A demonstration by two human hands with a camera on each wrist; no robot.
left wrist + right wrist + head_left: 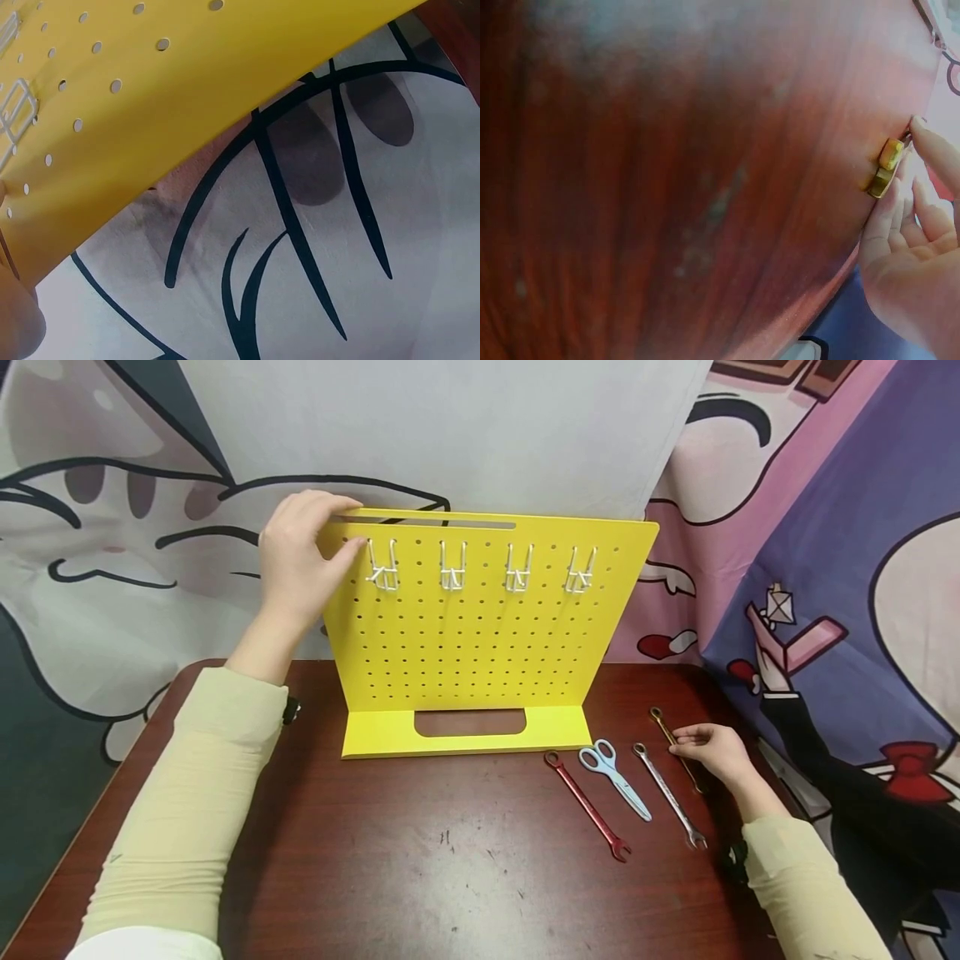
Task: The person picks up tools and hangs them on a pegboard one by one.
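Left hand (300, 556) grips the upper left corner of the yellow pegboard (480, 639), thumb on the front face. Right hand (716, 752) pinches the gold wrench (663, 726) between thumb and fingers at the right side of the brown table (450, 868). Next to it, leftward, lie the silver wrench (665, 789), light-blue scissors (611, 771) and red wrench (587, 804) — all apart. The pegboard stands upright, bearing four white hooks (452, 580) — one row, near the top.

The left hand (298, 553) grips, raised high, while the right hand (716, 752), lower down, apparently pinches.
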